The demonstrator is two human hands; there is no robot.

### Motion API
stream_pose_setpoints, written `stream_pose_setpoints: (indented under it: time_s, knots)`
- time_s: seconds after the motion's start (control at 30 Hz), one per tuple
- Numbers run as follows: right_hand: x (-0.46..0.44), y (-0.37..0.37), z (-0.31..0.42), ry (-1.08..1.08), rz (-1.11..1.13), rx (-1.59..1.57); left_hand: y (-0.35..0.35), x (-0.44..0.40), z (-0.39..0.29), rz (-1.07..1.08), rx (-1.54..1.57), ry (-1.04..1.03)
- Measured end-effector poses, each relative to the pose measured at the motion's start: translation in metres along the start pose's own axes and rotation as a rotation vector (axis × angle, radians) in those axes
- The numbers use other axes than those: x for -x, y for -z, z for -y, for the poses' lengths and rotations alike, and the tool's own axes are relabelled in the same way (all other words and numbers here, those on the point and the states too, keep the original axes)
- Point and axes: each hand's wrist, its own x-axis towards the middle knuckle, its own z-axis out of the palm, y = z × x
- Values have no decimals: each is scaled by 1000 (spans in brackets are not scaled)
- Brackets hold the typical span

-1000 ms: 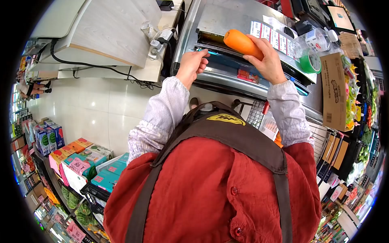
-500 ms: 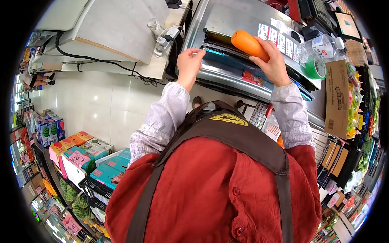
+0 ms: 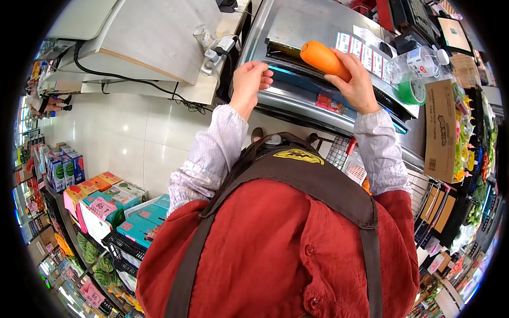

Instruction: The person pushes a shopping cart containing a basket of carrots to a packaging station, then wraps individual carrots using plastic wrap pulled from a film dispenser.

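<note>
In my right hand [image 3: 359,84] is a thick orange carrot [image 3: 322,58], gripped at its right end with thumb and fingers. The carrot's blunt free end points left, above a long dark trough-like holder [image 3: 286,53] on the metal counter. My left hand [image 3: 251,84] is closed, its fingertips pinched together by the left end of that holder. Whatever the left fingers hold, if anything, I cannot make out. Near my right wrist, a green tape roll [image 3: 412,92] rests close to white printed price labels [image 3: 366,55].
A clear plastic bottle [image 3: 421,61] and a cardboard box [image 3: 440,130] stand right of the holder. Left is a whitish cabinet [image 3: 154,40] with a power strip [image 3: 214,58] and cables. Below the counter is a wire shopping cart [image 3: 419,188]. Boxed goods [image 3: 140,228] stand lower left.
The carrot has shifted slightly left and up with my right hand. My left hand has turned a little and its fingers have curled in more, moving slightly right.
</note>
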Motion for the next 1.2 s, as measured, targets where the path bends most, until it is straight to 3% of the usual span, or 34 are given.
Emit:
stream_pose_setpoints:
  time_s: [0.3,0.57,1.13,1.2]
  knots:
    - [-25,-17,18,53,69,162,-9,8,3,162,306,-61]
    - [-11,-34,18,65,66,312,-6,7,-4,193,310,-45]
    - [3,-69,19,14,-262,511,-12,-12,-16,182,16,-150]
    - [1,-71,20,10,-258,508,-14,-18,-11,181,-139,-386]
